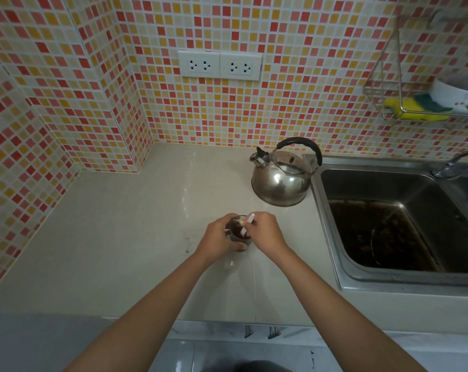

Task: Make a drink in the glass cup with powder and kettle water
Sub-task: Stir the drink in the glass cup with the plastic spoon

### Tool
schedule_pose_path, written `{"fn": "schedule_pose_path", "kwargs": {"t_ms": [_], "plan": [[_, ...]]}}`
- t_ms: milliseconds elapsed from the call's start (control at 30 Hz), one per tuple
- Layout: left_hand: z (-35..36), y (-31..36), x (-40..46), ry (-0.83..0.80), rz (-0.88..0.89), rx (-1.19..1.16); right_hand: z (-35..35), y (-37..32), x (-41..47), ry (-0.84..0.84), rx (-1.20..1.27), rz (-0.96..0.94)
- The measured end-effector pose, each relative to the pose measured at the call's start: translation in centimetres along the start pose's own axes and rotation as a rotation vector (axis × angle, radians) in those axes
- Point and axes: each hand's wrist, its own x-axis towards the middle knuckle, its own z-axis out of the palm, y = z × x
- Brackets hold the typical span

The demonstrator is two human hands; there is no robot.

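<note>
Centrally, both hands grip the glass cup [239,234] on the beige counter [120,237].

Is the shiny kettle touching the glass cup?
Apart. The head view shows bare countertop between the kettle and the glass cup, which the left hand holds nearer the person.

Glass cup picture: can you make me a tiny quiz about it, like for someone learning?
1. True or false: the kettle stands on the counter beside the sink.
2. Which of the hands steadies the glass cup? A. left hand B. right hand
3. Fill in: the liquid in the cup looks ____ (dark or clear).

Key: 1 true; 2 A; 3 dark.
</note>
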Motion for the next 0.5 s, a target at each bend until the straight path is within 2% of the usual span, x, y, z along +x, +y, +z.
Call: {"fn": "schedule_pose_path", "kwargs": {"t_ms": [133, 367, 500], "plan": [[0.0, 0.1, -0.1, -0.007, -0.011, -0.008, -0.1, -0.2, -0.1, 0.027, 0.099, -0.006], [0.1, 0.1, 0.1, 0.007, -0.058, -0.026, -1.0, 0.8, 0.3, 0.061, 0.2, 0.159], [0.1, 0.1, 0.2, -0.001, -0.057, -0.017, -0.3, 0.9, -0.3, 0.141, 0.114, 0.185]]}}
